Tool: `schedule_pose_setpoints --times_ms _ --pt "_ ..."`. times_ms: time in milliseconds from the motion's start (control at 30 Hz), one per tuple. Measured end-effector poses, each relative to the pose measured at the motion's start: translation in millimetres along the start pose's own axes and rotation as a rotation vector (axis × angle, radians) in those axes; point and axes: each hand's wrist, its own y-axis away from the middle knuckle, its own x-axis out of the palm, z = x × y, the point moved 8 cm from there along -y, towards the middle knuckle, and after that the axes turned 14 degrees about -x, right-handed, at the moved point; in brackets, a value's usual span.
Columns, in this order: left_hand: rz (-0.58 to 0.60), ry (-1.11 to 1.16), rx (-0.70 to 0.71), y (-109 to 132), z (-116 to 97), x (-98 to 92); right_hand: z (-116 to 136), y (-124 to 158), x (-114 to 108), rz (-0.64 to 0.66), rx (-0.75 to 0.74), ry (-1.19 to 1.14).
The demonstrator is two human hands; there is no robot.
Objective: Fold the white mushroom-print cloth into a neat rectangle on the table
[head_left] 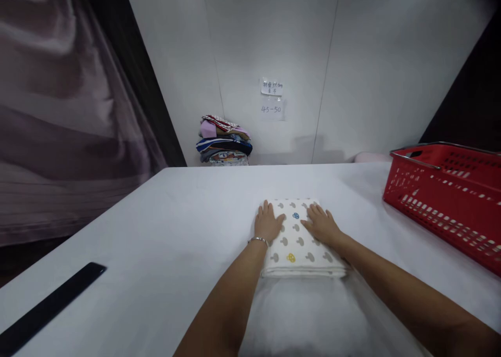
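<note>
A folded white cloth [295,245] printed with grey mushrooms, plus a blue and a yellow one, lies on the white table in front of me. It is folded into a neat rectangle, with layers showing along its near edge. My left hand [269,222] rests on its left side, fingers stretched out and pointing away from me. On its right side lies my right hand [321,224], flat with the fingers apart. A bracelet [258,239] circles my left wrist. Neither hand grips the cloth.
A red plastic basket [442,190] with metal handles stands at the right. A long black flat strip [55,302] lies on the table [164,231] at the left. Beyond the far edge is a stack of folded fabrics [225,140]. Paper labels [273,106] hang on the wall.
</note>
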Motion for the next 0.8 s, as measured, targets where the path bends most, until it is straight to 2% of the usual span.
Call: schedule_pose_setpoints --times_ms 67,133,300,367,467,533,633,733,800 --pt "-0.005 0.011 0.002 1.0 -1.6 -2.2 -2.0 -13.2 -9.5 -0.005 0.002 0.031" --pt "0.003 0.009 0.001 1.1 -3.0 -3.4 -10.8 -24.2 -9.7 -0.003 0.041 0.002" --pt "0.039 -0.017 -0.031 0.4 -1.6 -0.1 -38.9 -28.8 27.4 0.091 0.168 -0.228" --pt "0.052 -0.014 -0.043 -0.3 -1.1 1.0 -41.9 -29.0 31.8 0.068 0.158 -0.277" --pt "0.09 0.011 -0.044 -2.0 -1.1 0.8 -41.2 -25.2 25.6 0.029 0.182 -0.366" --pt "0.136 0.036 -0.041 -1.6 0.8 -0.8 -40.8 -13.4 18.5 0.005 0.258 -0.46" --pt "0.213 0.059 -0.052 8.4 8.8 -5.5 -36.5 23.0 7.9 -0.039 0.382 -0.588" --pt "0.213 0.038 -0.017 36.6 11.8 -15.3 -24.4 72.2 -0.5 -0.099 0.479 -0.771" --pt "0.181 0.012 0.091 66.1 2.2 -21.9 -13.7 102.4 -8.2 -0.154 0.536 -0.88"
